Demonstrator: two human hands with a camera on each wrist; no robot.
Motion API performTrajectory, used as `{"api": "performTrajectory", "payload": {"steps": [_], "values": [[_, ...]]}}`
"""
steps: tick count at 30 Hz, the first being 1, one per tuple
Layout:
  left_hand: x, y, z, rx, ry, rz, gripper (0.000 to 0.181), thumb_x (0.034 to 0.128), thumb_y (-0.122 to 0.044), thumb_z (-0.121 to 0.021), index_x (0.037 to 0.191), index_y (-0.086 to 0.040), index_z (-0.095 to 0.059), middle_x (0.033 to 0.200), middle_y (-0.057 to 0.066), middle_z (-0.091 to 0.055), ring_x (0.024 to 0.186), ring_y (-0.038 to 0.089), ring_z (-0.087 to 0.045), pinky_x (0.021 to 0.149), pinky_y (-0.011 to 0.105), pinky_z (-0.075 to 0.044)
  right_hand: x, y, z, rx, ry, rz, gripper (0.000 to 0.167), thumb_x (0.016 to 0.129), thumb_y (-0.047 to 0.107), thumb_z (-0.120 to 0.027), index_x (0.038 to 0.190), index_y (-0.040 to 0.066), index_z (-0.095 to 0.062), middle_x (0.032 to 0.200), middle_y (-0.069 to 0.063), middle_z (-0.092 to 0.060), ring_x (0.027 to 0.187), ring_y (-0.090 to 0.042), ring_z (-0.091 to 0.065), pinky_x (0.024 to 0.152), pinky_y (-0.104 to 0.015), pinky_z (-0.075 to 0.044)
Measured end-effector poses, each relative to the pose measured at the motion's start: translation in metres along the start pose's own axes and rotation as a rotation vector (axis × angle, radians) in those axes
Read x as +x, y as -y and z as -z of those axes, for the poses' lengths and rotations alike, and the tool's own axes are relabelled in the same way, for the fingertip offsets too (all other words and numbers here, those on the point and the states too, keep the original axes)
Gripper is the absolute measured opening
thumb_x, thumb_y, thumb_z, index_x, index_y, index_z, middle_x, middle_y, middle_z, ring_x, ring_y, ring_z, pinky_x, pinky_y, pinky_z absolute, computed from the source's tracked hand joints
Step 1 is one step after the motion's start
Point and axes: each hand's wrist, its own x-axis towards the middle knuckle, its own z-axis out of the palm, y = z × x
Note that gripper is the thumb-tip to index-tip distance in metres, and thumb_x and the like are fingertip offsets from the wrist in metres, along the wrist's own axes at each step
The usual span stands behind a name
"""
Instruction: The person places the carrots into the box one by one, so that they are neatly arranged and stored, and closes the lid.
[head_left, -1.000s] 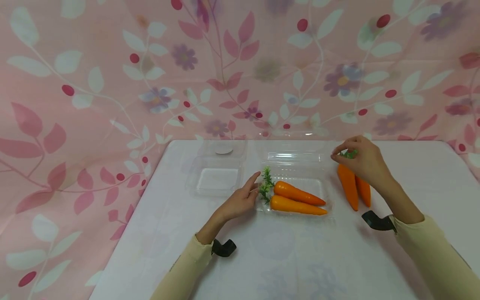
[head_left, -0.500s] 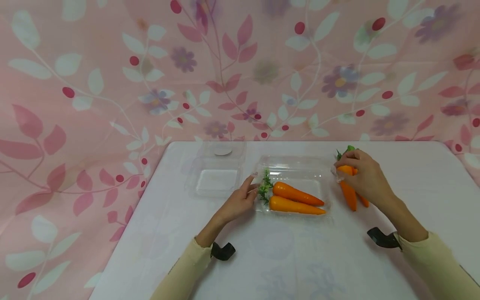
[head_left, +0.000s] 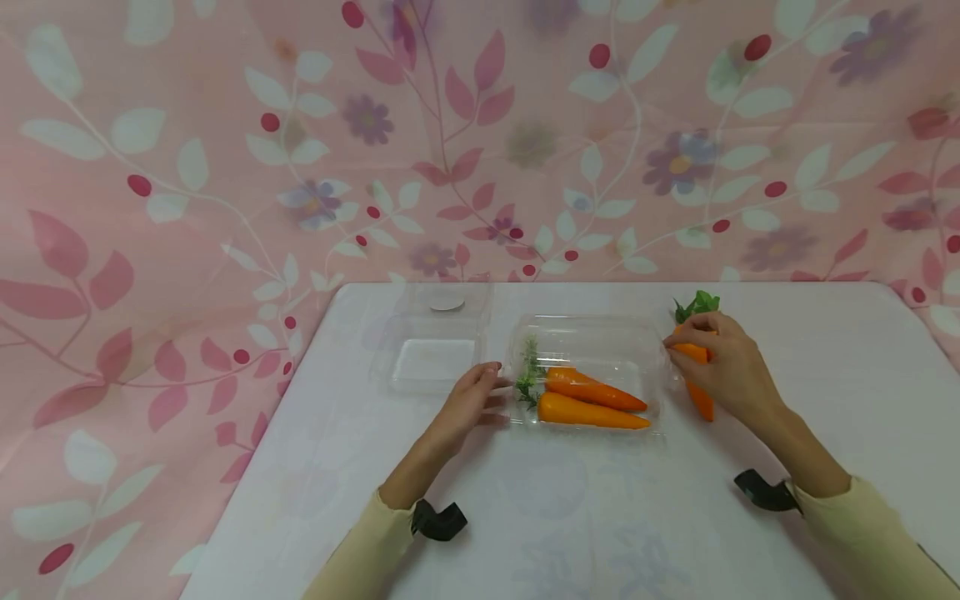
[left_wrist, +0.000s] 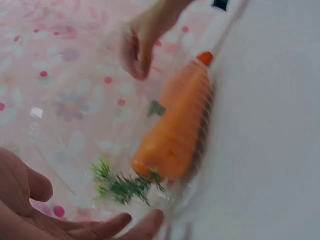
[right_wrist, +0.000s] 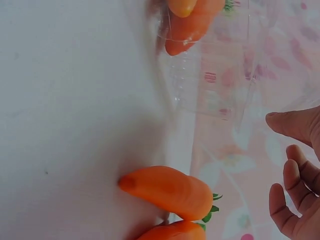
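A clear plastic clamshell container (head_left: 600, 340) holds two orange carrots with green tops; the front carrot (head_left: 592, 411) lies alongside the rear carrot (head_left: 596, 389). Its clear lid extends over the carrots. At the container's left side is my left hand (head_left: 467, 408), its fingers spread and its thumb apart from them in the left wrist view. My right hand (head_left: 716, 358) pinches the lid's right edge between thumb and index finger, though the index finger is hidden in the right wrist view. Just beneath that hand lie two more carrots (right_wrist: 167, 192), partly covered by it in the head view.
Left of the carrot container stands another clear clamshell (head_left: 435, 360) with its lid raised. A white cloth covers the table (head_left: 570, 517). Pink floral fabric (head_left: 480, 142) hangs behind it.
The lid has come down over the two carrots in the container. My right hand has moved lower with it, while my left hand has shifted slightly left and down.
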Motion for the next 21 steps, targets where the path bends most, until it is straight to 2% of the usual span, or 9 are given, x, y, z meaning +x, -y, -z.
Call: {"api": "performTrajectory", "payload": {"steps": [4, 8, 11, 14, 18, 21], "values": [[-0.009, -0.009, -0.001, -0.063, 0.072, 0.092, 0.076, 0.1033, -0.056, -0.035, 0.149, 0.005, -0.029, 0.143, 0.026, -0.044, 0.121, 0.044, -0.054, 0.084, 0.048, -0.055, -0.003, 0.001, -0.001, -0.007, -0.018, 0.009, 0.027, 0.066, -0.005, -0.087, 0.087, 0.009, -0.077, 0.100, -0.012, -0.058, 0.090, -0.028, -0.051, 0.066, -0.026, -0.039], [-0.015, -0.011, -0.002, -0.077, 0.115, 0.147, 0.085, 0.0984, -0.062, -0.041, 0.151, 0.002, -0.026, 0.146, 0.025, -0.041, 0.120, 0.043, -0.054, 0.082, 0.048, -0.056, -0.004, 0.000, -0.003, -0.006, -0.022, 0.013, 0.027, 0.067, -0.006, -0.087, 0.087, 0.009, -0.077, 0.101, -0.012, -0.059, 0.092, -0.028, -0.052, 0.067, -0.028, -0.039], [-0.019, -0.012, -0.001, -0.076, 0.136, 0.161, 0.084, 0.0980, -0.061, -0.045, 0.151, 0.001, -0.026, 0.145, 0.024, -0.041, 0.119, 0.043, -0.056, 0.079, 0.047, -0.057, -0.005, 0.001, -0.004, -0.006, -0.026, 0.019, 0.027, 0.066, -0.006, -0.087, 0.087, 0.009, -0.078, 0.101, -0.013, -0.059, 0.094, -0.029, -0.052, 0.069, -0.029, -0.040], [-0.023, -0.012, 0.000, -0.079, 0.150, 0.167, 0.078, 0.0990, -0.058, -0.046, 0.144, 0.005, -0.033, 0.143, 0.024, -0.042, 0.118, 0.043, -0.057, 0.077, 0.048, -0.058, -0.007, 0.001, -0.005, -0.007, -0.032, 0.033, 0.028, 0.065, -0.006, -0.088, 0.086, 0.009, -0.078, 0.100, -0.012, -0.058, 0.096, -0.029, -0.052, 0.071, -0.030, -0.041], [-0.026, -0.013, 0.002, -0.060, 0.144, 0.175, 0.069, 0.0998, -0.049, -0.052, 0.134, 0.010, -0.042, 0.138, 0.024, -0.046, 0.115, 0.041, -0.060, 0.074, 0.046, -0.059, -0.008, 0.001, -0.007, -0.010, -0.026, 0.048, 0.030, 0.064, -0.006, -0.088, 0.088, 0.008, -0.078, 0.097, -0.009, -0.058, 0.092, -0.027, -0.051, 0.071, -0.029, -0.040], [-0.026, -0.012, 0.003, -0.043, 0.140, 0.178, 0.063, 0.1004, -0.042, -0.055, 0.133, 0.012, -0.045, 0.134, 0.024, -0.049, 0.111, 0.038, -0.063, 0.071, 0.043, -0.059, -0.010, 0.000, -0.007, -0.020, -0.016, 0.043, 0.031, 0.064, -0.007, -0.088, 0.088, 0.008, -0.078, 0.096, -0.008, -0.057, 0.089, -0.025, -0.050, 0.069, -0.030, -0.039]]}}
